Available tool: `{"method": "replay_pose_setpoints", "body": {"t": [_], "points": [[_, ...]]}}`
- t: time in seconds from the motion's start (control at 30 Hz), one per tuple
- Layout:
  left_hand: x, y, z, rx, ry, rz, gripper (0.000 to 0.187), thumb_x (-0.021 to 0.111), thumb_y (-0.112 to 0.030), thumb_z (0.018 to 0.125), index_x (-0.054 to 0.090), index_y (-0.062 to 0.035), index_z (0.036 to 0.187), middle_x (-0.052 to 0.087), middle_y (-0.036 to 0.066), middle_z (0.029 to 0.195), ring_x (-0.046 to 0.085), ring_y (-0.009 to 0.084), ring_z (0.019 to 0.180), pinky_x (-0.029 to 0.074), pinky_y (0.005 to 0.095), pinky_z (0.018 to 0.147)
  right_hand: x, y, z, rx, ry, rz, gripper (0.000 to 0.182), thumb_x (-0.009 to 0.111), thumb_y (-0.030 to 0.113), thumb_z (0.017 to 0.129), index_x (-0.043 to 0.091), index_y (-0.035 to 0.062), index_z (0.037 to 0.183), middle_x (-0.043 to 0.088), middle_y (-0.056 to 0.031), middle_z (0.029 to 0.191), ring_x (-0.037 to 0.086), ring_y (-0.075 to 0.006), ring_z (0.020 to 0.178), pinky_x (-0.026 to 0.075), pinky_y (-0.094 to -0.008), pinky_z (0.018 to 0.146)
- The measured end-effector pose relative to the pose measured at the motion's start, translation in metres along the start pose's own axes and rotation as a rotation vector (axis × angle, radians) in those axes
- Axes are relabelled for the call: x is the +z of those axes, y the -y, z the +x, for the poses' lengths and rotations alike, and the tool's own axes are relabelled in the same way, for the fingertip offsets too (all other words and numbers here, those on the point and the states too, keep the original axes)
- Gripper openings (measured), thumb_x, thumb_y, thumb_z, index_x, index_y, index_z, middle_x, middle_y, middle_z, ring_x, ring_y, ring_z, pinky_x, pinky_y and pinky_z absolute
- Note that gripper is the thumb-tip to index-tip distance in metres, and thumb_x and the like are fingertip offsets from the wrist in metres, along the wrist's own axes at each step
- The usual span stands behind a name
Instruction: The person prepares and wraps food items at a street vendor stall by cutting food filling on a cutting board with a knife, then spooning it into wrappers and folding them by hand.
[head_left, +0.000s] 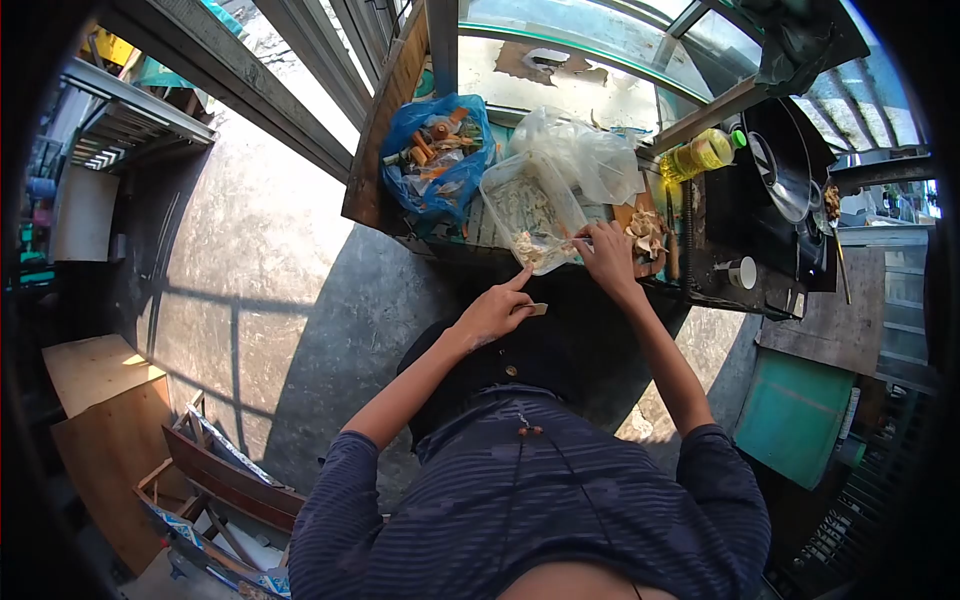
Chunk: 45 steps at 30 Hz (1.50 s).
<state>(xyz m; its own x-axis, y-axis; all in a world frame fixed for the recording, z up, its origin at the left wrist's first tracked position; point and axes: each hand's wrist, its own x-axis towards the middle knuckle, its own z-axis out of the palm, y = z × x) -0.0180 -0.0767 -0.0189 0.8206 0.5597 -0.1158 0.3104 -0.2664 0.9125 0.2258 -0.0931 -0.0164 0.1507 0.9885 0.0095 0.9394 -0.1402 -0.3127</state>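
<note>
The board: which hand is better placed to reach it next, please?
Probably the right hand: it is close beside the board, though I cannot tell whether it holds anything. The left hand is farther away, at the tub's near end, and seems to hold a pale item.

Both arms bent, reaching forward. Left hand just short of bench's near edge, index finger extended, others curled. Right hand over edge, fingers bent.
</note>
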Motion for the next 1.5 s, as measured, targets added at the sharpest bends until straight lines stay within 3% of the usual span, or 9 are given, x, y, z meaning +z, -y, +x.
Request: {"method": "replay_pose_setpoints", "body": {"t": [0.1,0.2,0.3,0.57,0.67,0.83,1.1,1.33,1.5], "points": [[0.003,0.007,0.004,0.034,-0.148,-0.078,0.022,0.062,-0.015,0.085,0.068,0.0043,0.093,0.055,0.018,0.129,0.066,0.0276,0.09,0.049,0.0335,0.082,-0.01,-0.014,0.0,0.083,0.036,0.171,0.019,0.064,0.027,0.083,0.066,0.0087,0.09,0.064,-0.008,0.079,0.059,-0.0252,0.081,0.04,-0.0429,0.072],[-0.003,0.003,0.009,-0.295,-0.133,-0.429,0.026,0.059,-0.02,0.09,0.067,0.0018,0.102,0.064,0.01,0.116,0.065,0.0166,0.092,0.049,0.0307,0.083,-0.025,-0.021,0.001,0.184,0.104,0.317,0.021,0.062,0.025,0.085,0.065,0.0072,0.094,0.065,-0.0089,0.074,0.061,-0.0251,0.069,0.043,-0.0406,0.067],[-0.007,0.006,0.016,-0.415,-0.207,-0.832,0.03,0.057,-0.024,0.094,0.065,0.001,0.109,0.067,0.007,0.105,0.061,0.0097,0.092,0.049,0.0262,0.08,-0.037,-0.025,0.002,0.235,0.123,0.382,0.021,0.061,0.025,0.086,0.063,0.0078,0.097,0.065,-0.0091,0.071,0.061,-0.0238,0.063,0.045,-0.0369,0.063],[-0.017,0.012,0.037,-0.452,-0.374,-1.177,0.03,0.05,-0.017,0.096,0.054,0.0018,0.12,0.064,0.01,0.11,0.064,0.0167,0.099,0.051,0.0306,0.09,-0.042,-0.026,-0.003,0.234,-0.013,0.444,0.018,0.059,0.026,0.089,0.062,0.0118,0.1,0.065,-0.0105,0.076,0.061,-0.0246,0.067,0.045,-0.0367,0.062],[-0.02,0.006,0.037,-0.468,-0.444,-1.176,0.03,0.048,-0.017,0.097,0.055,0.0027,0.119,0.065,0.008,0.105,0.064,0.0152,0.096,0.05,0.0309,0.089,-0.038,-0.027,-0.005,0.174,-0.084,0.434,0.019,0.059,0.027,0.089,0.062,0.0123,0.101,0.066,-0.0106,0.078,0.063,-0.0255,0.07,0.046,-0.0369,0.063],[-0.015,0.004,0.024,-0.536,-0.313,-0.897,0.029,0.05,-0.019,0.096,0.059,0.0003,0.116,0.065,0.004,0.101,0.063,0.0117,0.091,0.051,0.0274,0.082,-0.051,-0.012,-0.003,0.26,0.035,0.445,0.021,0.06,0.028,0.089,0.063,0.0113,0.1,0.066,-0.0108,0.079,0.064,-0.0256,0.072,0.046,-0.0363,0.063],[0.0,0.014,0.008,-0.483,-0.173,-0.67,0.029,0.051,-0.023,0.097,0.061,-0.0027,0.115,0.063,0.0,0.099,0.059,0.0076,0.089,0.048,0.0237,0.079,-0.019,-0.039,-0.001,0.25,0.057,0.725,0.018,0.059,0.022,0.091,0.059,0.0053,0.097,0.054,-0.0018,0.065,0.049,-0.0095,0.062,0.04,-0.0257,0.059],[-0.012,0.003,0.008,-0.498,-0.178,-0.823,0.031,0.049,-0.025,0.097,0.059,-0.0049,0.119,0.066,0.003,0.103,0.061,0.0089,0.093,0.047,0.0244,0.082,-0.024,-0.035,0.001,0.4,0.297,0.899,0.02,0.055,0.024,0.094,0.057,0.0041,0.095,0.051,0.0049,0.067,0.043,-0.0042,0.062,0.034,-0.0211,0.056],[-0.01,0.008,0.008,-0.532,-0.259,-0.839,0.029,0.049,-0.019,0.096,0.062,0.0,0.113,0.067,0.004,0.096,0.062,0.0105,0.088,0.048,0.0236,0.076,-0.026,-0.028,-0.002,0.275,0.179,0.673,0.019,0.055,0.022,0.091,0.058,0.0044,0.099,0.056,-0.0077,0.066,0.055,-0.0143,0.064,0.042,-0.0282,0.061]]}}
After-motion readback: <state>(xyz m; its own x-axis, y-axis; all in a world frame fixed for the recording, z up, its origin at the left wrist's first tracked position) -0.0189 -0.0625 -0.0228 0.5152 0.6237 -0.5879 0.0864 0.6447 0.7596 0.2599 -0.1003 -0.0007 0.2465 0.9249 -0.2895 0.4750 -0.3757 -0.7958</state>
